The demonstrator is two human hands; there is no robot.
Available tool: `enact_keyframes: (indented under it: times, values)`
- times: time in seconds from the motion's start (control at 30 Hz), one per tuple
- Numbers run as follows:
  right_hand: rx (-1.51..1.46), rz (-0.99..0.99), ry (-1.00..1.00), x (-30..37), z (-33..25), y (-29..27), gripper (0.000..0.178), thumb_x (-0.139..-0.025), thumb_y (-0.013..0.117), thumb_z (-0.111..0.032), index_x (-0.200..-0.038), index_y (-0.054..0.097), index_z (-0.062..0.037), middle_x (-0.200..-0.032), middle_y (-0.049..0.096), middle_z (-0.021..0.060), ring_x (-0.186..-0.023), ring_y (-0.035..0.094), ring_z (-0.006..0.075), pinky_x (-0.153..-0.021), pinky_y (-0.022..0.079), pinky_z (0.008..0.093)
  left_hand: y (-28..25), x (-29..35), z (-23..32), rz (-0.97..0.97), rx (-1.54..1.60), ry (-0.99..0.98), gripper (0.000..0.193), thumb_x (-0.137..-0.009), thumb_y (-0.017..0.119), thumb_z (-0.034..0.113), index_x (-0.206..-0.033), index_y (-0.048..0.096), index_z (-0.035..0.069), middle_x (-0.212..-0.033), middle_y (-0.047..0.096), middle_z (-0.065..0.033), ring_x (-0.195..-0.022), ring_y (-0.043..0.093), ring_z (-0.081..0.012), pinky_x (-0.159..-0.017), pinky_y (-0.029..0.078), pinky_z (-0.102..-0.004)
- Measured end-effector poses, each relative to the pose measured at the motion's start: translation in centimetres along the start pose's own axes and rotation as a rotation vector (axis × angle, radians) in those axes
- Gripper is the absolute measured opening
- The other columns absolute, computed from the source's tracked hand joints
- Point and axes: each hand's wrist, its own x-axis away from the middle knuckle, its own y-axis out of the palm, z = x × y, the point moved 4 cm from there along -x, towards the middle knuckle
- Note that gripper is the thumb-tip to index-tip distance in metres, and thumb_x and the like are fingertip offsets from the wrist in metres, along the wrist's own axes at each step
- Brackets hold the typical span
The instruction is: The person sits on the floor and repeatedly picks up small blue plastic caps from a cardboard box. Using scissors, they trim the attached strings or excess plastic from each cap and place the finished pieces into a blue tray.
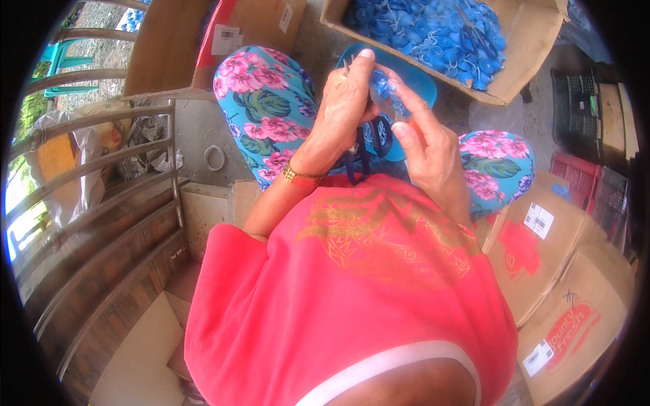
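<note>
A small blue plastic piece [383, 88] is pinched between both hands above a blue tray [414, 76] on the lap. The left hand [345, 108] is clenched on it, a thin metal tool at its fingertips; the right hand [430, 152] grasps it from below. A cardboard box [535, 64] of blue pieces [433, 30] is seen beyond.

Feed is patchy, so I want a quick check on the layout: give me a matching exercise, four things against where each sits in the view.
Things:
1. cardboard box of blue pieces
2. metal railing
3. blue tray
4. red crate

Places:
A. far left
B. top right
C. far right, mid-height
D. on the lap, behind the hands

Pairs: 1-B, 2-A, 3-D, 4-C
</note>
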Motion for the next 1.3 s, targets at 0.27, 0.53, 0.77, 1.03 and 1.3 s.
enact_keyframes:
  times: [0.27, 0.53, 0.77, 1.03, 1.3]
  values:
    - [0.039, 0.046, -0.081, -0.5, 0.1, 0.8, 0.046, -0.087, 0.059, -0.007, -0.131, 0.053, -0.0183, -0.113, 0.064, 0.0155, -0.089, 0.066, 0.0336, -0.073, 0.053, 0.0379, -0.5, -0.5, -1.0, -0.036, 0.167, -0.045, 0.046, -0.095, 0.045, 0.038, -0.080, 0.066, 0.000, -0.058, 0.055, -0.0022, -0.042, 0.039, -0.0068, -0.038, 0.023, -0.0220]
    - [0.141, 0.095, -0.147, -0.9, 0.6, 0.9, 0.040, -0.087, 0.059, -0.009, -0.126, 0.056, -0.0194, -0.106, 0.066, 0.0126, -0.090, 0.065, 0.0348, -0.069, 0.053, 0.0388, -0.1, -0.6, -1.5, -0.069, 0.245, -0.128, 0.040, -0.094, 0.043, 0.035, -0.087, 0.068, 0.004, -0.065, 0.058, 0.0011, -0.045, 0.029, -0.0061, -0.043, 0.019, -0.0220]
    - [0.243, 0.154, -0.137, -1.0, 1.1, 1.4, 0.037, -0.088, 0.059, -0.012, -0.124, 0.057, -0.0216, -0.091, 0.065, 0.0109, -0.078, 0.064, 0.0340, -0.064, 0.051, 0.0411, 0.1, -0.3, -1.4, 0.023, 0.280, -0.151, 0.041, -0.094, 0.043, 0.034, -0.087, 0.068, 0.002, -0.064, 0.056, 0.0006, -0.048, 0.034, -0.0052, -0.044, 0.025, -0.0202]
    - [0.266, 0.187, -0.111, -1.2, 0.8, 1.6, 0.037, -0.089, 0.058, -0.011, -0.125, 0.056, -0.0199, -0.095, 0.065, 0.0109, -0.080, 0.065, 0.0336, -0.065, 0.051, 0.0411, 0.8, -0.1, -1.6, 0.076, 0.316, -0.097, 0.040, -0.096, 0.041, 0.033, -0.092, 0.067, 0.003, -0.071, 0.059, 0.0008, -0.052, 0.035, -0.0047, -0.044, 0.024, -0.0188]
    - [0.051, 0.173, -0.174, -1.1, 1.2, 1.6, 0.038, -0.092, 0.054, -0.010, -0.129, 0.055, -0.0158, -0.110, 0.065, 0.0147, -0.098, 0.064, 0.0339, -0.078, 0.052, 0.0383, 0.9, 0.0, -1.4, 0.045, 0.301, -0.044, 0.045, -0.096, 0.040, 0.036, -0.091, 0.069, 0.002, -0.055, 0.047, 0.0021, -0.045, 0.031, -0.0053, -0.043, 0.025, -0.0226]
